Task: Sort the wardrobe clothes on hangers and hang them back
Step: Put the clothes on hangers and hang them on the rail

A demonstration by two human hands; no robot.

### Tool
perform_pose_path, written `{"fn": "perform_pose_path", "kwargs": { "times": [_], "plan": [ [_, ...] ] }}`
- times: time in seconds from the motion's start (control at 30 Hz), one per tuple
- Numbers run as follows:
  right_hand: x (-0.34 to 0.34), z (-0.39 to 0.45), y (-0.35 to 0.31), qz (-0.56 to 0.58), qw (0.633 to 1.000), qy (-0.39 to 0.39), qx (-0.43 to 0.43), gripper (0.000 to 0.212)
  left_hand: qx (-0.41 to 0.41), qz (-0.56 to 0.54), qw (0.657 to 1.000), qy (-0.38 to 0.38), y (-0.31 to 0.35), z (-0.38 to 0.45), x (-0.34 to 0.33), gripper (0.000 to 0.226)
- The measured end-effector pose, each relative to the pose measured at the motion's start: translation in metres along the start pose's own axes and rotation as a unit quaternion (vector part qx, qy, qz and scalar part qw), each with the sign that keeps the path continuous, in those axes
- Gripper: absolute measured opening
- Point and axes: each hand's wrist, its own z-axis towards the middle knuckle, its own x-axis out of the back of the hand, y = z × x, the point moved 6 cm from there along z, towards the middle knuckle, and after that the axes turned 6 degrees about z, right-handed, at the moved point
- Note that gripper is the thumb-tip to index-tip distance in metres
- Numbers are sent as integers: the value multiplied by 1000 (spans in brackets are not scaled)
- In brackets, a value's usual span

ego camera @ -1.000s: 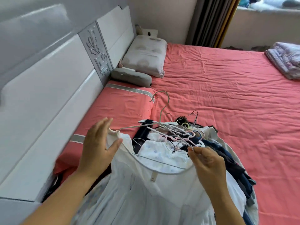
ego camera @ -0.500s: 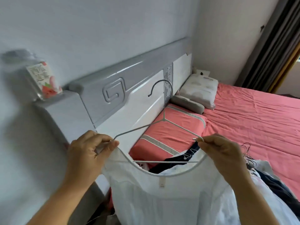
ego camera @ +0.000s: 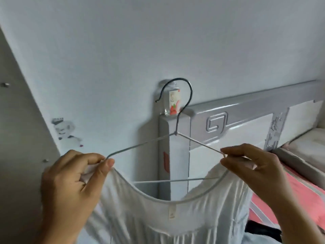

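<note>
A white garment (ego camera: 168, 219) with a wide scooped neckline hangs on a thin wire hanger (ego camera: 175, 136), held up in front of me. My left hand (ego camera: 77, 176) pinches the garment's left shoulder strap together with the hanger's left end. On the other side, my right hand (ego camera: 253, 166) grips the right shoulder strap at the hanger's right arm. The hanger's hook (ego camera: 177, 94) points up and hangs free in front of the wall. The garment's lower part runs out of the bottom of the frame.
A grey and white headboard (ego camera: 228, 120) stands straight ahead, with a small clear bottle (ego camera: 173, 103) on its corner post. A pink bed (ego camera: 288, 201) and a pillow (ego camera: 311, 143) lie at the right. A wardrobe panel (ego camera: 19, 138) edges the left, and the wall carries a sticker (ego camera: 65, 129).
Both hands have lifted the white garment on its hanger off the pile on the bed. My view has turned left, from the bed toward the wall and the headboard's end.
</note>
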Motion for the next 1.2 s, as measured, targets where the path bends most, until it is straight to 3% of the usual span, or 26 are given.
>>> {"fn": "perform_pose_path", "kwargs": {
  "times": [0.2,0.4,0.7,0.83,0.97,1.03,1.1,1.2],
  "plan": [
    [-78,59,-40,49,980,-124,147,12,87,162,978,99,-13,4,96,42],
    [-156,79,-85,124,934,-187,277,20,145,256,938,182,-21,-13,178,44],
    [-215,80,-157,180,888,-203,370,15,137,377,879,258,20,-25,269,32],
    [-234,74,-207,191,863,-192,427,17,149,411,852,288,32,-25,315,7],
    [-251,57,-265,194,842,-168,474,28,173,416,821,351,34,-32,365,13],
    [-261,48,-295,200,829,-168,495,23,190,415,807,375,34,-39,390,6],
    [-277,39,-322,209,817,-193,502,19,215,410,796,390,33,-44,416,9],
    [-309,27,-356,228,812,-288,453,12,248,418,784,385,31,-49,451,8]
  ]
}}
